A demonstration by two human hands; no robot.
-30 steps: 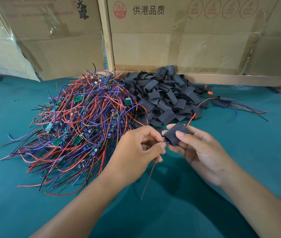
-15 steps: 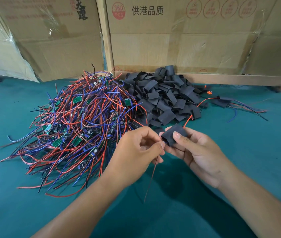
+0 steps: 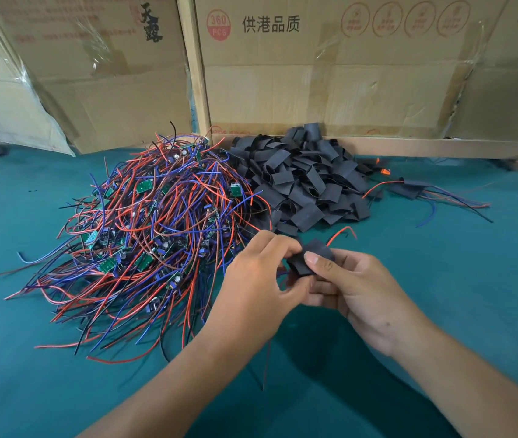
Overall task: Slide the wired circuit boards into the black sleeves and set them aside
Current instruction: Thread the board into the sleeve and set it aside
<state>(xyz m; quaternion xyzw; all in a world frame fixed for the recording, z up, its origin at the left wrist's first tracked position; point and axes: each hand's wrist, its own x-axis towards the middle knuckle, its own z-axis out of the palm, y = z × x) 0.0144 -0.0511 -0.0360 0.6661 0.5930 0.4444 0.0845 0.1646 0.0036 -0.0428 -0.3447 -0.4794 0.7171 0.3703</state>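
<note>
Pinching the black sleeve (image 3: 310,257) between thumb and fingers, the right hand (image 3: 359,292) holds its open end toward the left hand (image 3: 257,279), which grips the wires.

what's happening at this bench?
A person is sleeving wired circuit boards by hand. The right hand pinches a black sleeve above the green table; the left hand holds its near end, a red wire sticking out the far end. A pile of unsleeved boards and wires lies to the left, loose sleeves behind, and a few finished pieces to the right.
</note>
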